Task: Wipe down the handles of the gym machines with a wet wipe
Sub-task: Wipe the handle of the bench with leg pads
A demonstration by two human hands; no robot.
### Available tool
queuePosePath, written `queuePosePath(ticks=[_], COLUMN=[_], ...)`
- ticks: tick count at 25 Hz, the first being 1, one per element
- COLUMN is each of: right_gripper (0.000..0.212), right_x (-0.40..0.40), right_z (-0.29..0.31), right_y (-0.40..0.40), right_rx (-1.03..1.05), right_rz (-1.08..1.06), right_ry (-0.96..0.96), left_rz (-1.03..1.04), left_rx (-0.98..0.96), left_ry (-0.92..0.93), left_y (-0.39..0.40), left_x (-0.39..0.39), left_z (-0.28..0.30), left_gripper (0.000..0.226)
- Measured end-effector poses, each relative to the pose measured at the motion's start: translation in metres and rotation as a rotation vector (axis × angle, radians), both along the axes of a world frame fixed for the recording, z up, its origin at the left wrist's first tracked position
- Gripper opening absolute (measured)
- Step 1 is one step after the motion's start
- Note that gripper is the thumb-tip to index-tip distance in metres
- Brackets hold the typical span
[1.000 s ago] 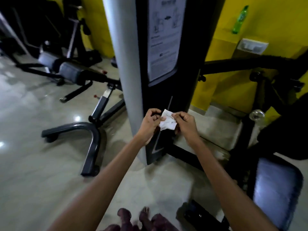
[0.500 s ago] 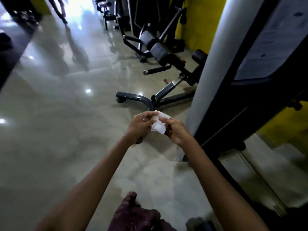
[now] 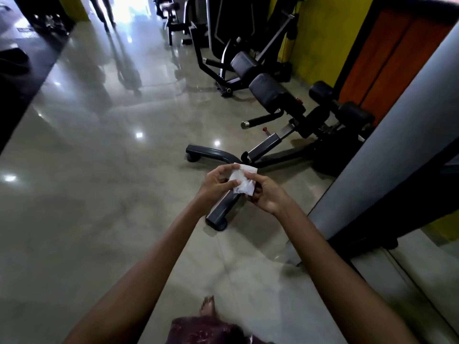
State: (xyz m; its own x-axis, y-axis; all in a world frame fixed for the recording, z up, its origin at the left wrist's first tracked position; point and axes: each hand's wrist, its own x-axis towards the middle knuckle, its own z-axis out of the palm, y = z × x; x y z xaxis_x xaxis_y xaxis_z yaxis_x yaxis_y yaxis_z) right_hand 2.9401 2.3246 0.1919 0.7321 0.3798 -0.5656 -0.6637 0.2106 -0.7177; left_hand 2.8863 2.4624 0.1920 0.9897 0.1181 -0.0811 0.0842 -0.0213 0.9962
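Left hand [image 3: 215,186] and right hand [image 3: 267,192] raised side by side, each pinching the wet wipe [image 3: 243,181] between thumb and fingers, left at its near edge, right at its far side. Wipe small, white, crumpled and folded, one flat corner sticking up. Directly below the wipe, the dark curved foot of a bench [image 3: 278,112]; padded rollers and chrome handle stub beyond. Right of the wipe, a grey upright column [image 3: 397,155], close by. Left of the wipe, broad glossy floor [image 3: 87,194].
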Motion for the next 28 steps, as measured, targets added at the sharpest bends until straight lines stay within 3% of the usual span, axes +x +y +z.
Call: queuePosePath(ticks=[9,15,19,21,25,28], right_gripper=[0.023,0.018,0.01,0.016,0.021,0.02], right_x=[0.103,0.204,0.265,0.292,0.33,0.351], right_z=[-0.015,-0.037,-0.057,-0.064,-0.067,-0.069], right_y=[0.029,0.035,0.032,0.026,0.021,0.037], right_rx=[0.09,-0.016,-0.226,-0.392,-0.795,-0.996], right_rz=[-0.196,-0.211,-0.353,-0.465,-0.498,-0.421], right_ry=[0.116,0.058,-0.005,-0.086,-0.327,-0.607], left_rz=[-0.125,-0.105,-0.041,0.031,0.052,0.025], left_rx=[0.146,0.293,0.473,0.57,0.738,0.751], left_ry=[0.032,0.009,-0.003,0.041,0.167,0.155], left_y=[0.026,0.03,0.036,0.04,0.034,0.029], left_x=[0.142,0.243,0.298,0.321,0.353,0.369], left_z=[-0.033,-0.061,-0.074,-0.083,-0.095,-0.102], left_gripper=[0.042,0.044,0.045,0.046,0.053,0.047])
